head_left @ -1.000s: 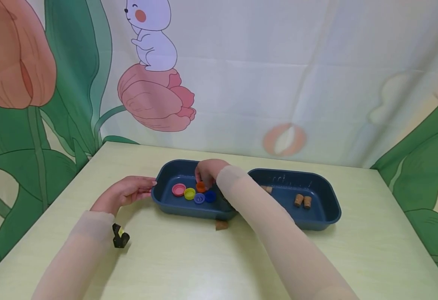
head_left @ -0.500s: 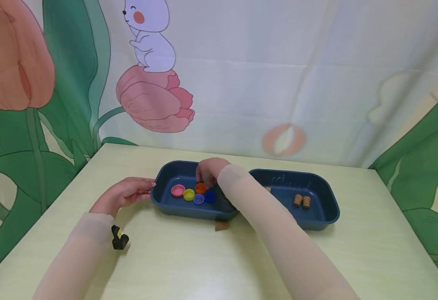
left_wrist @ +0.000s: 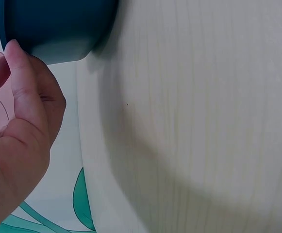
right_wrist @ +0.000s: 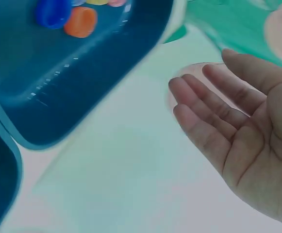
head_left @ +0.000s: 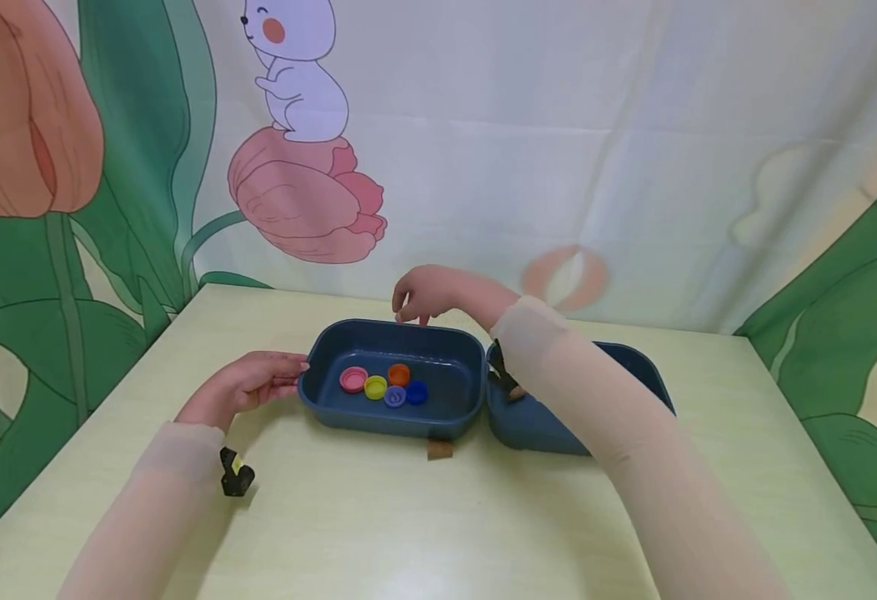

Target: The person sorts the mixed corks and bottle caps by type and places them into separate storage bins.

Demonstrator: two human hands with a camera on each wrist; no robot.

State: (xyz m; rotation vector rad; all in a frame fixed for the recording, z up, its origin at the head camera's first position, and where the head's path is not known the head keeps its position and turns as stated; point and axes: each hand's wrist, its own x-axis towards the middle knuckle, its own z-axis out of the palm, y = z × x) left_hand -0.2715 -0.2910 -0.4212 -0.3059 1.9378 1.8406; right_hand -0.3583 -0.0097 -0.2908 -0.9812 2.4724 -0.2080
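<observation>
My left hand (head_left: 254, 385) touches the outer left end of a dark blue tray (head_left: 449, 421), thumb against the wall near the rim in the left wrist view. Inside lie small round plastic caps: a pink cap (head_left: 353, 379), a yellow cap (head_left: 375, 387), an orange cap (head_left: 398, 374), a purple cap (head_left: 394, 396) and a blue cap (head_left: 417, 392). Beyond this tray's back rim, in the air, my right hand (right_wrist: 250, 126) is spread with relaxed fingers and holds nothing.
A second dark blue tray (head_left: 536, 429) stands close on the right, partly hidden by my right sleeve (head_left: 596, 392). A brown piece (head_left: 440, 450) lies in front of the first tray. A black wrist device (head_left: 237, 472) shows by my left sleeve. A printed curtain (head_left: 453, 167) hangs behind the table.
My right hand has left the orange cap, rising out of the tray to beyond its back rim. The orange cap lies in the tray. The left hand stays at the tray's end.
</observation>
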